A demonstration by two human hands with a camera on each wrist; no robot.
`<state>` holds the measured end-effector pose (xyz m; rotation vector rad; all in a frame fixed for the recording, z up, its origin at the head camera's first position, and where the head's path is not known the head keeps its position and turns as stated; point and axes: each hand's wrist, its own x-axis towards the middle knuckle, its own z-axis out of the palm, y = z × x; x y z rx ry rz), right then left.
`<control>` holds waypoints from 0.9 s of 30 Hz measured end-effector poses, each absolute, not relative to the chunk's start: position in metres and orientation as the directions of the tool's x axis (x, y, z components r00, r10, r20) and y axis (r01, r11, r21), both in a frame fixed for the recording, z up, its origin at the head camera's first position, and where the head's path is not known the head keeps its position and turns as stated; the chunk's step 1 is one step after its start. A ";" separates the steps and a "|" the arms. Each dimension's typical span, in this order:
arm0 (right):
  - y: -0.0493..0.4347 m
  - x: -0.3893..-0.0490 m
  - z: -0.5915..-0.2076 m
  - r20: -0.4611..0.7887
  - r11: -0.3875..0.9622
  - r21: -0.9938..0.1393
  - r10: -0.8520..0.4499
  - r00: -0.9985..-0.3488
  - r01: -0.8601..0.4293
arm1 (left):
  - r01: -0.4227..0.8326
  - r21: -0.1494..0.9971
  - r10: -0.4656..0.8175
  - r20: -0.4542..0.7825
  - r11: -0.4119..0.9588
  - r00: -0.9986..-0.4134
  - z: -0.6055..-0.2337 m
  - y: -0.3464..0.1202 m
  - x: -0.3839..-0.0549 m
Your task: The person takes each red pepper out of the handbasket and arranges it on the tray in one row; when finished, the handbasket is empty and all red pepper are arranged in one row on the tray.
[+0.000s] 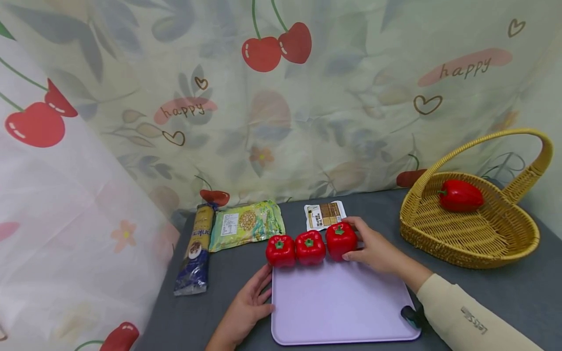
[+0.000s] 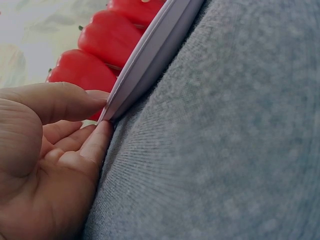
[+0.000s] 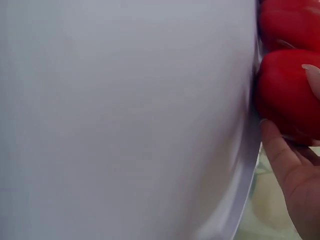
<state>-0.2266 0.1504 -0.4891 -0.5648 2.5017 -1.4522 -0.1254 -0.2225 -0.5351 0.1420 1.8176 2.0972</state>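
My right hand (image 1: 371, 246) grips a red bell pepper (image 1: 341, 241) at the far edge of a pale purple cutting board (image 1: 338, 302), thumb on the near side and fingers behind. In the right wrist view, its fingers touch the side of the pepper (image 3: 287, 95). Two more red bell peppers, a middle one (image 1: 310, 247) and a left one (image 1: 281, 251), stand in a row beside it, green stems up. My left hand (image 1: 248, 307) holds the board's left edge; the left wrist view shows thumb and fingertips at its rim (image 2: 145, 55).
A yellow wicker basket (image 1: 470, 261) with a red bell pepper (image 1: 461, 196) stands at the right. Behind the board lie a small packet (image 1: 325, 215), a green bag (image 1: 247, 224) and a blue-and-yellow pasta pack (image 1: 196, 251). A dark object (image 1: 410, 316) sits near the right sleeve.
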 end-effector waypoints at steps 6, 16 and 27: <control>0.146 -0.224 -0.491 0.049 0.421 -0.873 -0.424 -0.904 -0.245 | -0.203 0.973 0.331 -0.156 -0.112 -0.931 -0.535 -0.223 -0.125; 0.143 -0.221 -0.490 0.061 0.434 -0.864 -0.413 -0.909 -0.256 | -0.210 0.971 0.334 -0.161 -0.116 -0.929 -0.535 -0.223 -0.125; 0.148 -0.219 -0.483 0.031 0.424 -0.874 -0.440 -0.897 -0.238 | -0.215 0.969 0.330 -0.166 -0.119 -0.929 -0.534 -0.221 -0.125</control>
